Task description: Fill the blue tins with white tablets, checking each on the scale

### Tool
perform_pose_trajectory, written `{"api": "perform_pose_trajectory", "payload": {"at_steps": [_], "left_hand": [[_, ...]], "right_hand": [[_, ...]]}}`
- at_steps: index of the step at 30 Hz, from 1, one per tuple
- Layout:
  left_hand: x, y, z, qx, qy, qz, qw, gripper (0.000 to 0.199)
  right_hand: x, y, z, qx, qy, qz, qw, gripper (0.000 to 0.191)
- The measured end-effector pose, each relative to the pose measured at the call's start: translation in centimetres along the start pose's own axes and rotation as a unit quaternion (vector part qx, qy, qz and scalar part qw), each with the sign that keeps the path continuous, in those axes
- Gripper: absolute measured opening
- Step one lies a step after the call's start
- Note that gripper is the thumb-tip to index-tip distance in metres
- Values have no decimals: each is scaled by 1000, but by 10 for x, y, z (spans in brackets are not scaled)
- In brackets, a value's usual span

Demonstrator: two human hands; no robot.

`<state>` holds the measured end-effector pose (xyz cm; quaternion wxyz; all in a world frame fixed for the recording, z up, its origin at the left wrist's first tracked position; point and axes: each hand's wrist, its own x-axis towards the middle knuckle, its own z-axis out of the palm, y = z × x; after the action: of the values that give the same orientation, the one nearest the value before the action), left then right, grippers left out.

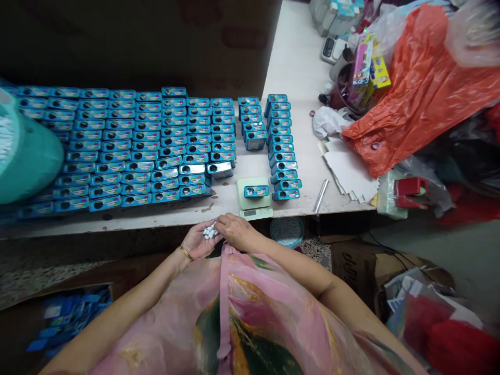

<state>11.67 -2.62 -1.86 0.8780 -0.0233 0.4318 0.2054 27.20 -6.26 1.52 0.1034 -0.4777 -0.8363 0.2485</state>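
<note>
My left hand (198, 241) is cupped palm up just below the table edge and holds several small white candies (211, 231). Bent over them are the fingers of my right hand (236, 232), touching the pile; whatever is between those fingertips is hidden. Beyond my hands, a pale green scale (255, 212) stands at the table's front edge, carrying one blue box (255, 191). Rows of similar upright blue boxes (146, 133), with dark openings on top, fill the table's left side. A separate column of blue boxes (283, 146) runs to the right of the scale.
A teal bucket (37, 151) of white pieces stands at left. A metal tube (321, 196), white cardboard (349, 169), an orange plastic bag (410, 94) and a red tape dispenser (411, 192) lie at right. Below the table is a tub of white pieces (287, 233).
</note>
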Motion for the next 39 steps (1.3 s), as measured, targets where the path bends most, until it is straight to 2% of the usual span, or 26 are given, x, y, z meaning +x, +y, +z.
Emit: {"api": "perform_pose_trajectory", "payload": {"at_steps": [3, 5, 7, 9, 11, 13, 15, 17, 20, 23, 27, 33, 39], "left_hand": [[4, 3, 1, -21, 14, 11, 1000, 20], [8, 6, 3, -35, 38, 12, 999, 17], [14, 10, 6, -47, 57, 14, 997, 15], [20, 14, 11, -56, 60, 22, 996, 14], [28, 17, 16, -62, 53, 32, 996, 15], [35, 19, 21, -67, 42, 39, 996, 17], [42, 20, 26, -75, 37, 51, 995, 18], [48, 20, 31, -88, 36, 68, 993, 19], [54, 22, 36, -97, 15, 78, 992, 21], [58, 24, 40, -99, -6, 72, 992, 22], [60, 25, 44, -110, -12, 75, 991, 19], [57, 25, 43, -116, -22, 71, 990, 16], [57, 24, 43, -119, 0, 74, 990, 15]], "right_hand": [[-9, 11, -11, 30, 77, 13, 996, 25], [-22, 31, -19, 35, 178, 92, 979, 34], [-37, 59, -24, 26, 264, 196, 944, 43], [-48, 91, -22, 23, 276, 242, 930, 50], [-52, 116, -16, 47, 238, 238, 940, 48], [-48, 126, -11, 88, 209, 223, 948, 41], [-41, 118, -15, 110, 208, 191, 953, 36], [-32, 94, -26, 85, 207, 138, 965, 36], [-21, 50, -48, -16, 161, 63, 985, 40], [-10, 23, -60, -107, 111, 13, 988, 36], [-1, 17, -61, -160, 83, -7, 984, 32], [-5, 16, -65, -173, 100, 1, 980, 34], [-13, 23, -62, -146, 114, 52, 981, 37]]}}
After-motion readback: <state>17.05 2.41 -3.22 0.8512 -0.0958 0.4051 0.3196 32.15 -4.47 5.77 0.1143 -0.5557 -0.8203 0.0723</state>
